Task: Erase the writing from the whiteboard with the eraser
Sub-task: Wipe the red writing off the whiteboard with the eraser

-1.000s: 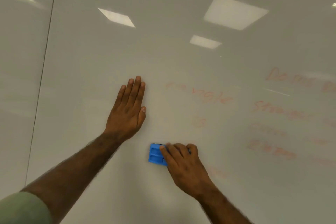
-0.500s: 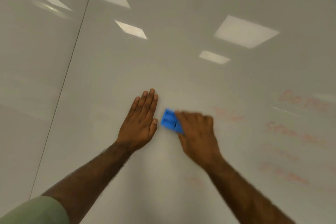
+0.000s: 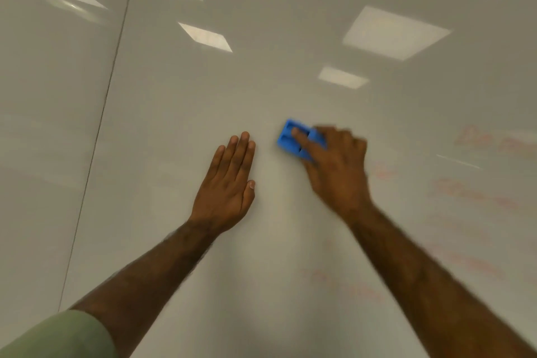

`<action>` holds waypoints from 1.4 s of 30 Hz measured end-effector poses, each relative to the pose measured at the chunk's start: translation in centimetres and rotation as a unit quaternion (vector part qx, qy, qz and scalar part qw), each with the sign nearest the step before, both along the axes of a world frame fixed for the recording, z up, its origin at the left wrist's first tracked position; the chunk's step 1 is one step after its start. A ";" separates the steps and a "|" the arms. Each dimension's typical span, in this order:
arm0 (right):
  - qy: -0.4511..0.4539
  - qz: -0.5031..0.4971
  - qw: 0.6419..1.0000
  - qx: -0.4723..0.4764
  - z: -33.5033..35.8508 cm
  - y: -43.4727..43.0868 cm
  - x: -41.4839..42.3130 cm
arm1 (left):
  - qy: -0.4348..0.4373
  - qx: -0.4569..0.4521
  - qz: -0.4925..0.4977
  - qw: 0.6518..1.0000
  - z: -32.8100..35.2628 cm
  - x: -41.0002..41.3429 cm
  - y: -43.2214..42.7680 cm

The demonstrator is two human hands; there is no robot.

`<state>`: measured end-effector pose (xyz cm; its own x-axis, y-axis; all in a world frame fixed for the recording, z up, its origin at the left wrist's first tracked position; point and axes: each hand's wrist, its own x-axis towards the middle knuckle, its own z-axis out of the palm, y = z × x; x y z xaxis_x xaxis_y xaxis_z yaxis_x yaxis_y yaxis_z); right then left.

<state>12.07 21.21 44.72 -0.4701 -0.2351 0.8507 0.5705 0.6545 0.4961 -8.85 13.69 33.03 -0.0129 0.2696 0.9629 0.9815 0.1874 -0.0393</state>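
The whiteboard (image 3: 290, 90) fills the view, glossy and pale. My right hand (image 3: 337, 171) presses a blue eraser (image 3: 293, 141) against it, fingers laid over the eraser's back, and is blurred by motion. My left hand (image 3: 229, 186) lies flat on the board just left of the eraser, fingers together, holding nothing. Faint red writing (image 3: 476, 195) runs in several blurred lines at the right, with more faint red marks (image 3: 343, 285) low under my right forearm.
A thin dark seam (image 3: 101, 125) between board panels slants down the left side. Ceiling lights are reflected in the board's upper part (image 3: 395, 32).
My right hand has carried the eraser up from below my left hand to beside its fingertips. The red word near the middle has faded away. My left hand stays flat; the camera has shifted.
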 end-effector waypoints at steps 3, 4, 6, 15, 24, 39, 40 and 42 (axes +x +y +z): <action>-0.105 0.007 0.994 -0.016 -13.0 1.2 2.2 | 0.003 0.004 0.003 1.000 0.1 0.0 0.1; -0.158 -0.005 0.987 -0.013 -16.9 1.6 3.3 | 0.003 0.006 0.004 1.000 0.1 -0.1 0.1; -0.233 -0.018 0.972 0.000 -21.0 2.0 5.1 | 0.007 0.008 0.007 1.000 -0.1 -0.3 0.3; 0.017 -0.015 0.998 -0.057 -0.8 1.5 3.8 | 0.010 0.016 0.019 1.000 -0.1 -0.2 0.8; -0.195 0.014 0.979 -0.054 -23.6 1.8 7.1 | 0.000 0.016 0.006 1.000 -0.3 -0.2 0.6; 0.017 0.016 0.999 -0.035 -5.0 3.2 4.8 | -0.010 0.020 -0.001 1.000 -0.4 0.1 0.5; 0.009 0.028 0.999 -0.035 -7.6 3.0 4.9 | -0.011 0.022 -0.002 1.000 -0.5 0.2 0.5; -0.059 0.037 0.997 -0.031 -14.7 3.0 5.6 | -0.020 0.019 0.001 1.000 -0.5 0.4 0.5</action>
<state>17.63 24.24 29.97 -0.5504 -0.2222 0.8048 0.4602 0.7236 0.5145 -8.49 14.19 32.56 -0.0515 0.2329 0.9711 0.9817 0.1902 0.0065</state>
